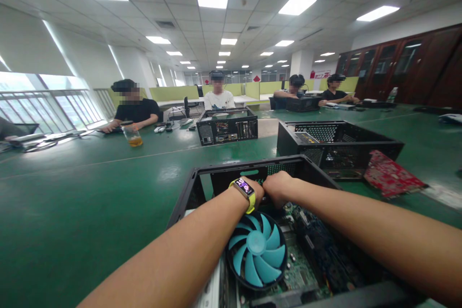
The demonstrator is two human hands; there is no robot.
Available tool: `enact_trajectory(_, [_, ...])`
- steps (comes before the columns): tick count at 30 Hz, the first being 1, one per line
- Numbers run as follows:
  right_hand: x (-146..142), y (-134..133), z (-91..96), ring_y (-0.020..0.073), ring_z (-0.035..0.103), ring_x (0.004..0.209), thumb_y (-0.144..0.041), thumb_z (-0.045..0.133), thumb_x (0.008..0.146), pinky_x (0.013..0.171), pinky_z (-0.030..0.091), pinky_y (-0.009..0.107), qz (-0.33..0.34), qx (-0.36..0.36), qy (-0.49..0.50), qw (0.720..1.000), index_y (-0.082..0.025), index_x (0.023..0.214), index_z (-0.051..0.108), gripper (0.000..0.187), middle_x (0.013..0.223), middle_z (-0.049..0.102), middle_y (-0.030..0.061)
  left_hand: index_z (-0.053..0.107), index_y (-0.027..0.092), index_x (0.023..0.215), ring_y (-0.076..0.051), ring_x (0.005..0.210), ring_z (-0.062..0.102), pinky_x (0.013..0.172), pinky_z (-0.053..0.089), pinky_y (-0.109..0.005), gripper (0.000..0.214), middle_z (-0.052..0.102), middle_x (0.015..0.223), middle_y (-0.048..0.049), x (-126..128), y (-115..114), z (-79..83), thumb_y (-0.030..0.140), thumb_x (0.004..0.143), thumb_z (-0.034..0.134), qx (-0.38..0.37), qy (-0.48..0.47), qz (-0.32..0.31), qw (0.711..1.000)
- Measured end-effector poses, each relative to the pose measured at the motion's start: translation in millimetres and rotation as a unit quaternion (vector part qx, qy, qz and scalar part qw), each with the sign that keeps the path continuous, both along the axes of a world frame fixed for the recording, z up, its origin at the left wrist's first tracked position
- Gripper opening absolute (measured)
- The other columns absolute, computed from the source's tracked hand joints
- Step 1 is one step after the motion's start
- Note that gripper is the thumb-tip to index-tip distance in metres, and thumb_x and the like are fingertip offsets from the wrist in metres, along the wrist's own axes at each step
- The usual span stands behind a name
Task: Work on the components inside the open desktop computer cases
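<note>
Computer case [187,192], black and open on top, sat on the green bench [90,192] directly in front of the person. Both arms reached into it. The left hand [258,191], with a yellow-banded smartwatch [245,190] on its wrist, and the right hand [278,187] met side by side at the far inner wall. Their fingers curled down out of sight, so I could not tell whether they were spread, pressed together or pinching anything.

Judging by the layout, the work looked partly through. The cover was off, the teal cooler fan [257,250] and the motherboard [299,269] sat inside, and a red expansion card [391,173] lay outside on the bench to the right.

By count there were three open cases: this one, a second [339,147] just behind it and a third [227,127] farther back. There was also one fan, one red card, one glass of amber drink [134,135], and four other people seated at the far side.
</note>
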State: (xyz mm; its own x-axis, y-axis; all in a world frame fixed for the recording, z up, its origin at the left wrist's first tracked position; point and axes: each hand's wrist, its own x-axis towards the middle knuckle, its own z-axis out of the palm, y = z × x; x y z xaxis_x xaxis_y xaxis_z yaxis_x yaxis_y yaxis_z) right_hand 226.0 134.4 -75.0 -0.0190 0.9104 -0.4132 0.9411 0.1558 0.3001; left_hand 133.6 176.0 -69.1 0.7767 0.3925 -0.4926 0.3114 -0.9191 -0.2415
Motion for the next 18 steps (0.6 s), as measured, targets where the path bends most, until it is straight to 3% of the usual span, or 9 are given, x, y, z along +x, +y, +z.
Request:
enact_trajectory(6, [-3.5,-2.5,2.8,0.0313,0.062,0.095,-0.024,0.075,0.052,0.075,0.053,0.039,0.0,-0.005,-0.006,1.0,-0.01,0.109,0.064,0.06,0.108,0.064,0.0178,0.068,0.013,0.101,-0.03,0.092,0.064,0.076,0.054,-0.039,0.037,0.068,0.102,-0.0155,2.4,4.2,-2.9,0.027,0.066,0.066,-0.012,0.024,0.004,1.0])
enact_trajectory(14, [-4.5,-2.6,5.0,0.0308,0.062,0.095,-0.026,0.08,0.048,0.075,0.053,0.038,-0.01,-0.017,-0.011,1.0,-0.014,0.107,0.066,0.062,0.109,0.064,0.0164,0.069,0.013,0.1,-0.03,0.095,0.063,0.08,0.053,-0.038,0.034,0.067,0.103,-0.0166,0.1,-1.4,-3.5,0.025,0.068,0.064,0.002,-0.01,0.014,1.0])
enact_trajectory(18, [-6.1,-2.4,6.3,0.0311,0.062,0.097,-0.024,0.08,0.048,0.075,0.053,0.037,-0.016,-0.023,-0.012,1.0,-0.012,0.108,0.065,0.063,0.11,0.064,0.017,0.068,0.013,0.103,-0.029,0.096,0.063,0.078,0.053,-0.036,0.038,0.066,0.107,-0.0159,1.3,-0.1,-1.5,0.025,0.067,0.065,-0.009,0.019,0.011,1.0])
